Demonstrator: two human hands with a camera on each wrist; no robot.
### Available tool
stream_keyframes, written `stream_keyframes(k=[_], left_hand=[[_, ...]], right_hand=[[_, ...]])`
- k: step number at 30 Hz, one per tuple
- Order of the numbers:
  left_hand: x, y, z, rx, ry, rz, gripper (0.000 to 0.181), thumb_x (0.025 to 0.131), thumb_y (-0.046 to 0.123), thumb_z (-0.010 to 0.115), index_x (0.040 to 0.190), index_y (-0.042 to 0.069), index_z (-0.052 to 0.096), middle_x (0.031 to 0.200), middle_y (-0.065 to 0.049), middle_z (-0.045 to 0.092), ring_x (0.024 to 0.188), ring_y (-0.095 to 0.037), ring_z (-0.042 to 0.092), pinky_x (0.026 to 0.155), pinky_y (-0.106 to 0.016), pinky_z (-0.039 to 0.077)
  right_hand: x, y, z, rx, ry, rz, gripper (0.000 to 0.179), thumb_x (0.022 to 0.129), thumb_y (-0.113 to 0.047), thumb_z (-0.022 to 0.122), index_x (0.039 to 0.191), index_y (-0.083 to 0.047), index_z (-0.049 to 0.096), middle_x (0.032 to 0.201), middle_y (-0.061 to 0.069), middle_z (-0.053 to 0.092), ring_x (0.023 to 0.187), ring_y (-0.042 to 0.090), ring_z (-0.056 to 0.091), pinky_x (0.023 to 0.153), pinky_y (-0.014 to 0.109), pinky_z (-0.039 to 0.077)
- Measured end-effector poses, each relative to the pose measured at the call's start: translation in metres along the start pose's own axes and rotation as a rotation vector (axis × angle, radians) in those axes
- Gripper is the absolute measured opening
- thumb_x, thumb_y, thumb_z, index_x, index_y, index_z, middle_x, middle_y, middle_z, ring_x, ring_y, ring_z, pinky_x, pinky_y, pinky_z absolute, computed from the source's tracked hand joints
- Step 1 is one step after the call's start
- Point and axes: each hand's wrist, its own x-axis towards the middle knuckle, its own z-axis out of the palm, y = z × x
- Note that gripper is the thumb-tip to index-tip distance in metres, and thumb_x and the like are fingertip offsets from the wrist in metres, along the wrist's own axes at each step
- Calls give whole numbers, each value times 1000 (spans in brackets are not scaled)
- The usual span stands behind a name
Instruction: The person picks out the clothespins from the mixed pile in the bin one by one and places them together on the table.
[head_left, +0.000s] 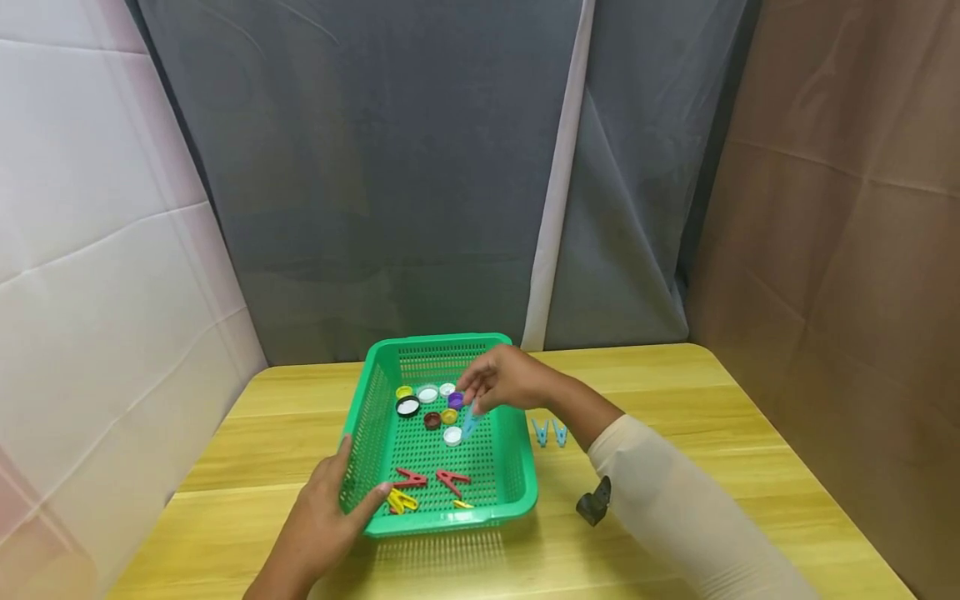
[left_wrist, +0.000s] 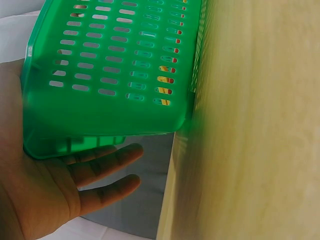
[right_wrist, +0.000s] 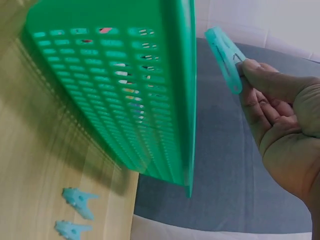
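My right hand (head_left: pixel 507 379) pinches a light blue clothespin (right_wrist: pixel 225 60) between thumb and fingertips, held over the inside of a green plastic basket (head_left: pixel 525 467). At the basket's near left corner, my left hand (head_left: pixel 318 508) holds the rim, thumb over the edge; its other fingers (left_wrist: pixel 112 192) stretch out along the outside. Several bottle caps, among them a black-rimmed one (head_left: pixel 408 406) and a purple one (head_left: pixel 455 401), lie on the basket floor. Nearer the front are two red clothespins (head_left: pixel 452 480) and a yellow clothespin (head_left: pixel 402 501), with a small yellow piece (head_left: pixel 463 504) by the front wall.
Two more light blue clothespins (head_left: pixel 541 432) (head_left: pixel 560 432) lie on the wooden table (head_left: pixel 675 467), right of the basket. A grey curtain (head_left: pixel 390 183) hangs behind the table, a white sheet (head_left: pixel 97 208) at the left and a brown one (head_left: pixel 832 250) at the right.
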Motion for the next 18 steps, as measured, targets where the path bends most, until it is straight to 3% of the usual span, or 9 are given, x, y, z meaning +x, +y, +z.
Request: stream_keyframes(k=[4,10,18], left_hand=[[0,0,0,-8,-11,-6,104,106,55,67,173,-5,15,160,-38,47,146,-59,51,117,-75,44],[0,-1,0,-8,-24,-15,104,106,56,66,173,-4,14,160,-38,46,146,-58,51,117,-75,44],[-2,-3,-2,-8,7,3,103,106,55,67,172,-5,17,157,-38,50,143,-58,54,115,-76,45]], right_hand=[[-9,5,-1,4,4,-25,31,93,11,78,124,8,76,110,21,79,96,14,75,89,32,67],[-22,10,-5,6,5,-15,37,97,11,74,134,7,71,117,27,75,100,13,71,91,31,66],[-36,14,-11,-35,51,-24,37,98,7,75,135,3,71,114,15,75,103,15,69,94,29,62]])
